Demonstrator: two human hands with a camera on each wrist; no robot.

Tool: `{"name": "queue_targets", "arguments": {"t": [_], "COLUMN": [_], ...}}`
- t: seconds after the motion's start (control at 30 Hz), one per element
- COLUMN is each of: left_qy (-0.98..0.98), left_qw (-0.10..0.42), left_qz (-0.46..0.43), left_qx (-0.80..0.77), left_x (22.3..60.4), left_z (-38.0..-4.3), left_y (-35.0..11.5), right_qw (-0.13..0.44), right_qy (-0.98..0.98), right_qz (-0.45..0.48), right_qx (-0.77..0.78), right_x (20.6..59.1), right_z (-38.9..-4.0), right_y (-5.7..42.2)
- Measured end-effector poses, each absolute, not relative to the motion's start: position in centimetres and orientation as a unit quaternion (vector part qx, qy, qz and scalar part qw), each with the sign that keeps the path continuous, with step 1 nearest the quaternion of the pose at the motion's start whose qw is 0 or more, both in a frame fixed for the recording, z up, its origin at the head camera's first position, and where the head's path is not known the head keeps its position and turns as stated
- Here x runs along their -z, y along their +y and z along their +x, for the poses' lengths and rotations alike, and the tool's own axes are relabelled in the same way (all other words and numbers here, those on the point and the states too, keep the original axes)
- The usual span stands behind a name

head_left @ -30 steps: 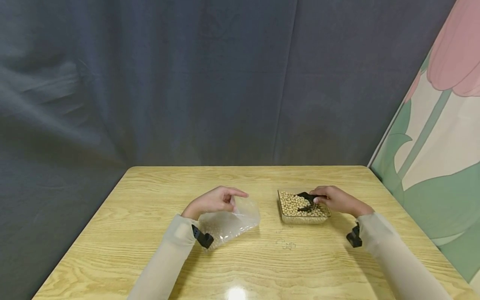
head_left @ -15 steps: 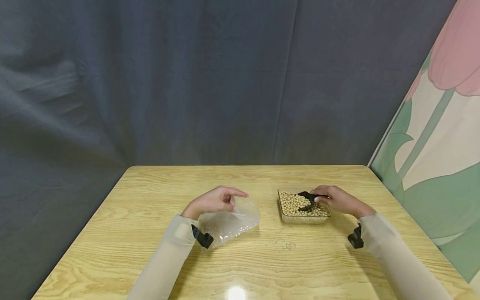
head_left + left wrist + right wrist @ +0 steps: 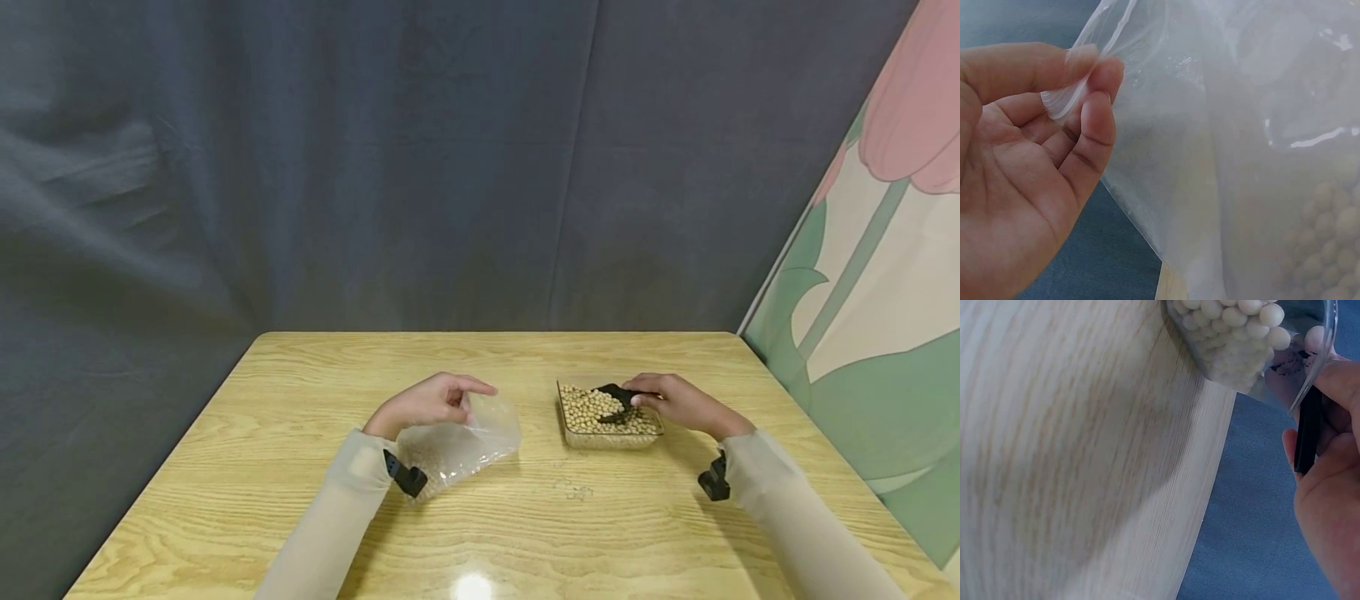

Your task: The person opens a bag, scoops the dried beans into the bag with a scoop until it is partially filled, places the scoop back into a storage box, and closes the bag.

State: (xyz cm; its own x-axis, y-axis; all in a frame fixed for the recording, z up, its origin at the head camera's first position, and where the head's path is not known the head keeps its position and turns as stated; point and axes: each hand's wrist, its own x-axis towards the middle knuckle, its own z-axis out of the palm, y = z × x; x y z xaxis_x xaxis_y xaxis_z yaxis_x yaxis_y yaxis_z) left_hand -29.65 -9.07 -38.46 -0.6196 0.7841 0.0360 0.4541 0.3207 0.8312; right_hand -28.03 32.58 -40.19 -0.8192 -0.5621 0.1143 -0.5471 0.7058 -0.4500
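Observation:
My left hand (image 3: 429, 404) pinches the upper edge of a clear plastic bag (image 3: 457, 454) on the left half of the table. Up close in the left wrist view, thumb and fingers hold the bag's ribbed edge, and round pale beans (image 3: 1329, 244) show inside, lower down. To the right stands a clear rectangular container (image 3: 611, 442) full of similar beans (image 3: 581, 404). My right hand (image 3: 684, 404) grips a black scoop (image 3: 617, 397) by its handle over the container's right side, its blade among the beans. The handle end (image 3: 1308, 434) shows below the palm in the right wrist view.
Both things are on a light wood-grain table (image 3: 525, 533). Faint dark marks (image 3: 573, 490) lie on its surface in front of the container. A dark curtain (image 3: 420, 167) hangs behind, and a flower-patterned panel (image 3: 885, 333) stands at the right.
The right hand and scoop have shifted very slightly to the right within the container, and beans now lie over the scoop's blade. The left hand and bag look the same.

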Motion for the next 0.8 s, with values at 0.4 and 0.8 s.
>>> {"name": "queue_targets", "arguments": {"t": [0.4,0.8], "left_qy": [0.786,0.787], "left_qw": [0.193,0.190], "left_qz": [0.397,0.399], "left_qx": [-0.432,-0.430], "left_x": [38.52,38.63], "left_z": [-29.73,-29.84], "left_y": [-9.12,-9.08], "right_qw": [0.017,0.016], "right_qy": [0.924,0.924], "right_qz": [-0.288,-0.280], "right_qx": [0.251,0.260], "right_x": [40.29,40.66], "right_z": [-27.92,-28.10], "right_y": [32.76,33.00]}}
